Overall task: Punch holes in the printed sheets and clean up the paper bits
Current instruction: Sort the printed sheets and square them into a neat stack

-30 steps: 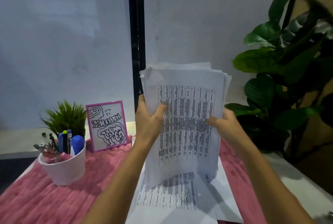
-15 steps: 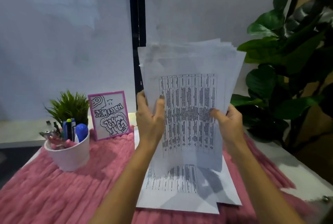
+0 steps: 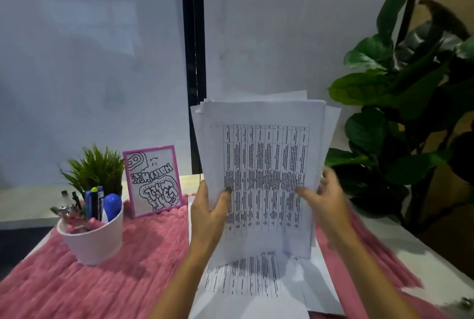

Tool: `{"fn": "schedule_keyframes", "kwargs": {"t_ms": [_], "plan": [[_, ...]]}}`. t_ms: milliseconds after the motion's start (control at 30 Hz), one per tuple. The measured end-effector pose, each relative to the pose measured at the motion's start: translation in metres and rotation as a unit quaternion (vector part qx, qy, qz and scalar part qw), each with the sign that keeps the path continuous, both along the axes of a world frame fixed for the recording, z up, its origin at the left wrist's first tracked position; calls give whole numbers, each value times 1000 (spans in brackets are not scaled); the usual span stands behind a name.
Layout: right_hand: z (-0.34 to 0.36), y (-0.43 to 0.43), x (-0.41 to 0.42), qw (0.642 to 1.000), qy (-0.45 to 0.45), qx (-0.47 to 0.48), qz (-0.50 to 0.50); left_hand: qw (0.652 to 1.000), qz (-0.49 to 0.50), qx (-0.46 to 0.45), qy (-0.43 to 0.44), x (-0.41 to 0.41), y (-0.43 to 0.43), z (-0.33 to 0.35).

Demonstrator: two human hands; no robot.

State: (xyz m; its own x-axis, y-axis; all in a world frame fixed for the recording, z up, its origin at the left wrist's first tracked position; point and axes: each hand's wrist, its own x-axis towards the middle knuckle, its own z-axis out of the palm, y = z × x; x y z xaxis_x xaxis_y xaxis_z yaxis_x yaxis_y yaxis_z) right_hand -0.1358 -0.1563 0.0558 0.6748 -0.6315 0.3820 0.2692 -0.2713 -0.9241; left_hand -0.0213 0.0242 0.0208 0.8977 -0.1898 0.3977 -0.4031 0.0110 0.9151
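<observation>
Pink cloth (image 3: pixel 128 280) covers the table (image 3: pixel 410 254). Left hand (image 3: pixel 207 216) pinches the upright printed sheets (image 3: pixel 264 164); right hand (image 3: pixel 328 205) is blurred, its fingers' hold unclear.

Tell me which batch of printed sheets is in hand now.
The upright stack, gripped at its sides by the left hand and right hand; the other printed sheets lie flat on the pink cloth beneath it.

- stack of printed sheets (image 3: pixel 264 164): white, table-printed, upright, edges uneven, held between left hand (image 3: pixel 207 216) and right hand (image 3: pixel 325 205).
- loose printed sheets (image 3: pixel 246 280): flat beneath both hands.
</observation>
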Motion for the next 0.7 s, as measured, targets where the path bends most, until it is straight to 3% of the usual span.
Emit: {"fn": "schedule_keyframes", "kwargs": {"t_ms": [100,167,233,367,567,700], "plan": [[65,-10,-11,974,-114,-194,-14,1000,0,10,-2,4,4,1],[109,-13,-15,921,-57,-383,-50,1000,-6,-4,-12,2,8,1],[139,-16,-14,871,50,-485,-62,1000,-17,-15,-11,4,9,-3],[153,-23,-7,849,162,-501,-39,997,-48,-56,-15,4,12,-7],[153,-31,-5,857,128,-500,-15,992,-89,-92,12,6,17,0],[158,-23,-2,830,118,-545,-17,988,-128,-77,30,12,16,13]]}}
